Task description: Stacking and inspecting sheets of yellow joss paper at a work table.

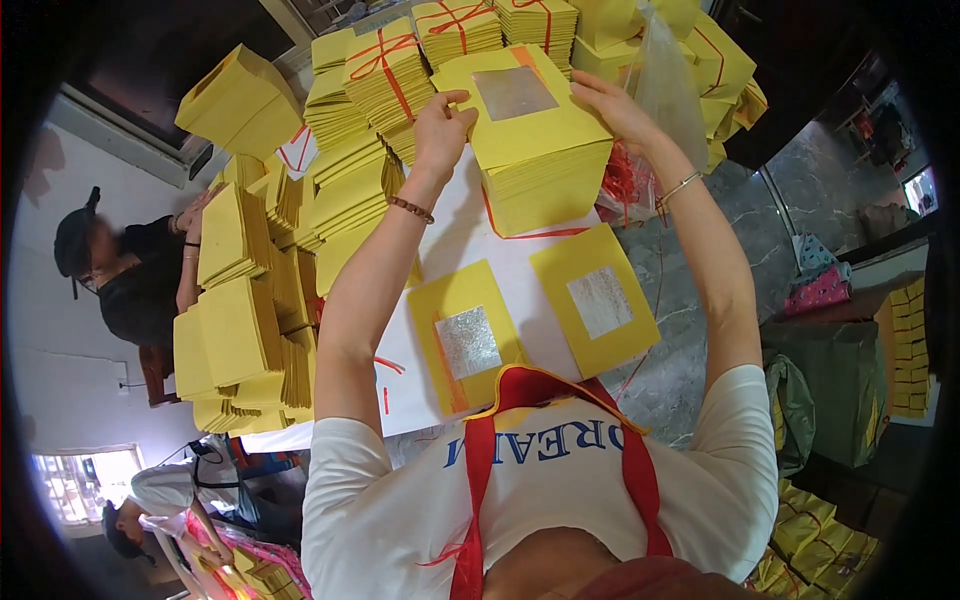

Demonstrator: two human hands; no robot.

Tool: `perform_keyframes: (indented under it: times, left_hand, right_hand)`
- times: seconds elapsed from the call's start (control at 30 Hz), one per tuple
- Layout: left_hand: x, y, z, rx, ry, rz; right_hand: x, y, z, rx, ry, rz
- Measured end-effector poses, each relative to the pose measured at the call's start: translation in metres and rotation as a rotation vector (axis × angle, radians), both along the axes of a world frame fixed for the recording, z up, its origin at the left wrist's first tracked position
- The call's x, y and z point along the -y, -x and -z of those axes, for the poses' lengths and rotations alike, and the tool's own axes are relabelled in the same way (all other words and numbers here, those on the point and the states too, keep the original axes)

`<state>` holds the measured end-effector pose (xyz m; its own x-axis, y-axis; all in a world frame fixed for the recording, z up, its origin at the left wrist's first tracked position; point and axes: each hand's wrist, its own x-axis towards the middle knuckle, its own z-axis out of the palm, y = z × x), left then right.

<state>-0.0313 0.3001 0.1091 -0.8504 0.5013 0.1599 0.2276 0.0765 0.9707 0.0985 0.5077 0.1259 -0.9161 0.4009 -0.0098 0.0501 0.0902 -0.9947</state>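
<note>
In front of me on the white table stands a tall stack of yellow joss papers [540,150], its top sheet bearing a silver square and an orange strip. My left hand [443,125] is at its left edge, fingers bent in against the top sheets. My right hand [612,108] lies along the far right edge, fingers reaching over the side. Between them the two hands grip the stack. A red ribbon [560,234] runs under its near side. Closer to me lie two flat yellow papers with silver squares, a left one [425,310] and a right one [640,315].
Ribbon-tied yellow bundles [385,75] line the far edge. Untied piles [235,330] crowd the left side, where a person in black [145,290] sits. Red ribbons [630,180] in a clear bag are beyond my right wrist. A green sack [792,410] stands at right.
</note>
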Motion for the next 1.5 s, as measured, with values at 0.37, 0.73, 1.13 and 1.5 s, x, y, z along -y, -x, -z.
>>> perform_keyframes:
  times: [0.37, 0.73, 1.13, 1.5]
  left_hand:
    - [0.000, -0.018, 0.004, -0.373, 0.401, -0.272]
    - [-0.011, -0.014, 0.022, 0.103, -0.206, -0.124]
    - [-0.017, -0.019, 0.018, 0.547, -0.532, 0.171]
    - [-0.019, -0.023, 0.025, 0.594, -0.550, 0.251]
  right_hand:
    - [-0.008, 0.016, 0.012, 0.018, 0.096, -0.137]
    - [-0.011, 0.010, 0.017, -0.051, 0.493, -0.270]
    - [-0.014, 0.007, 0.032, -0.087, 0.676, -0.136]
    - [-0.009, 0.004, 0.039, -0.105, 0.660, -0.079]
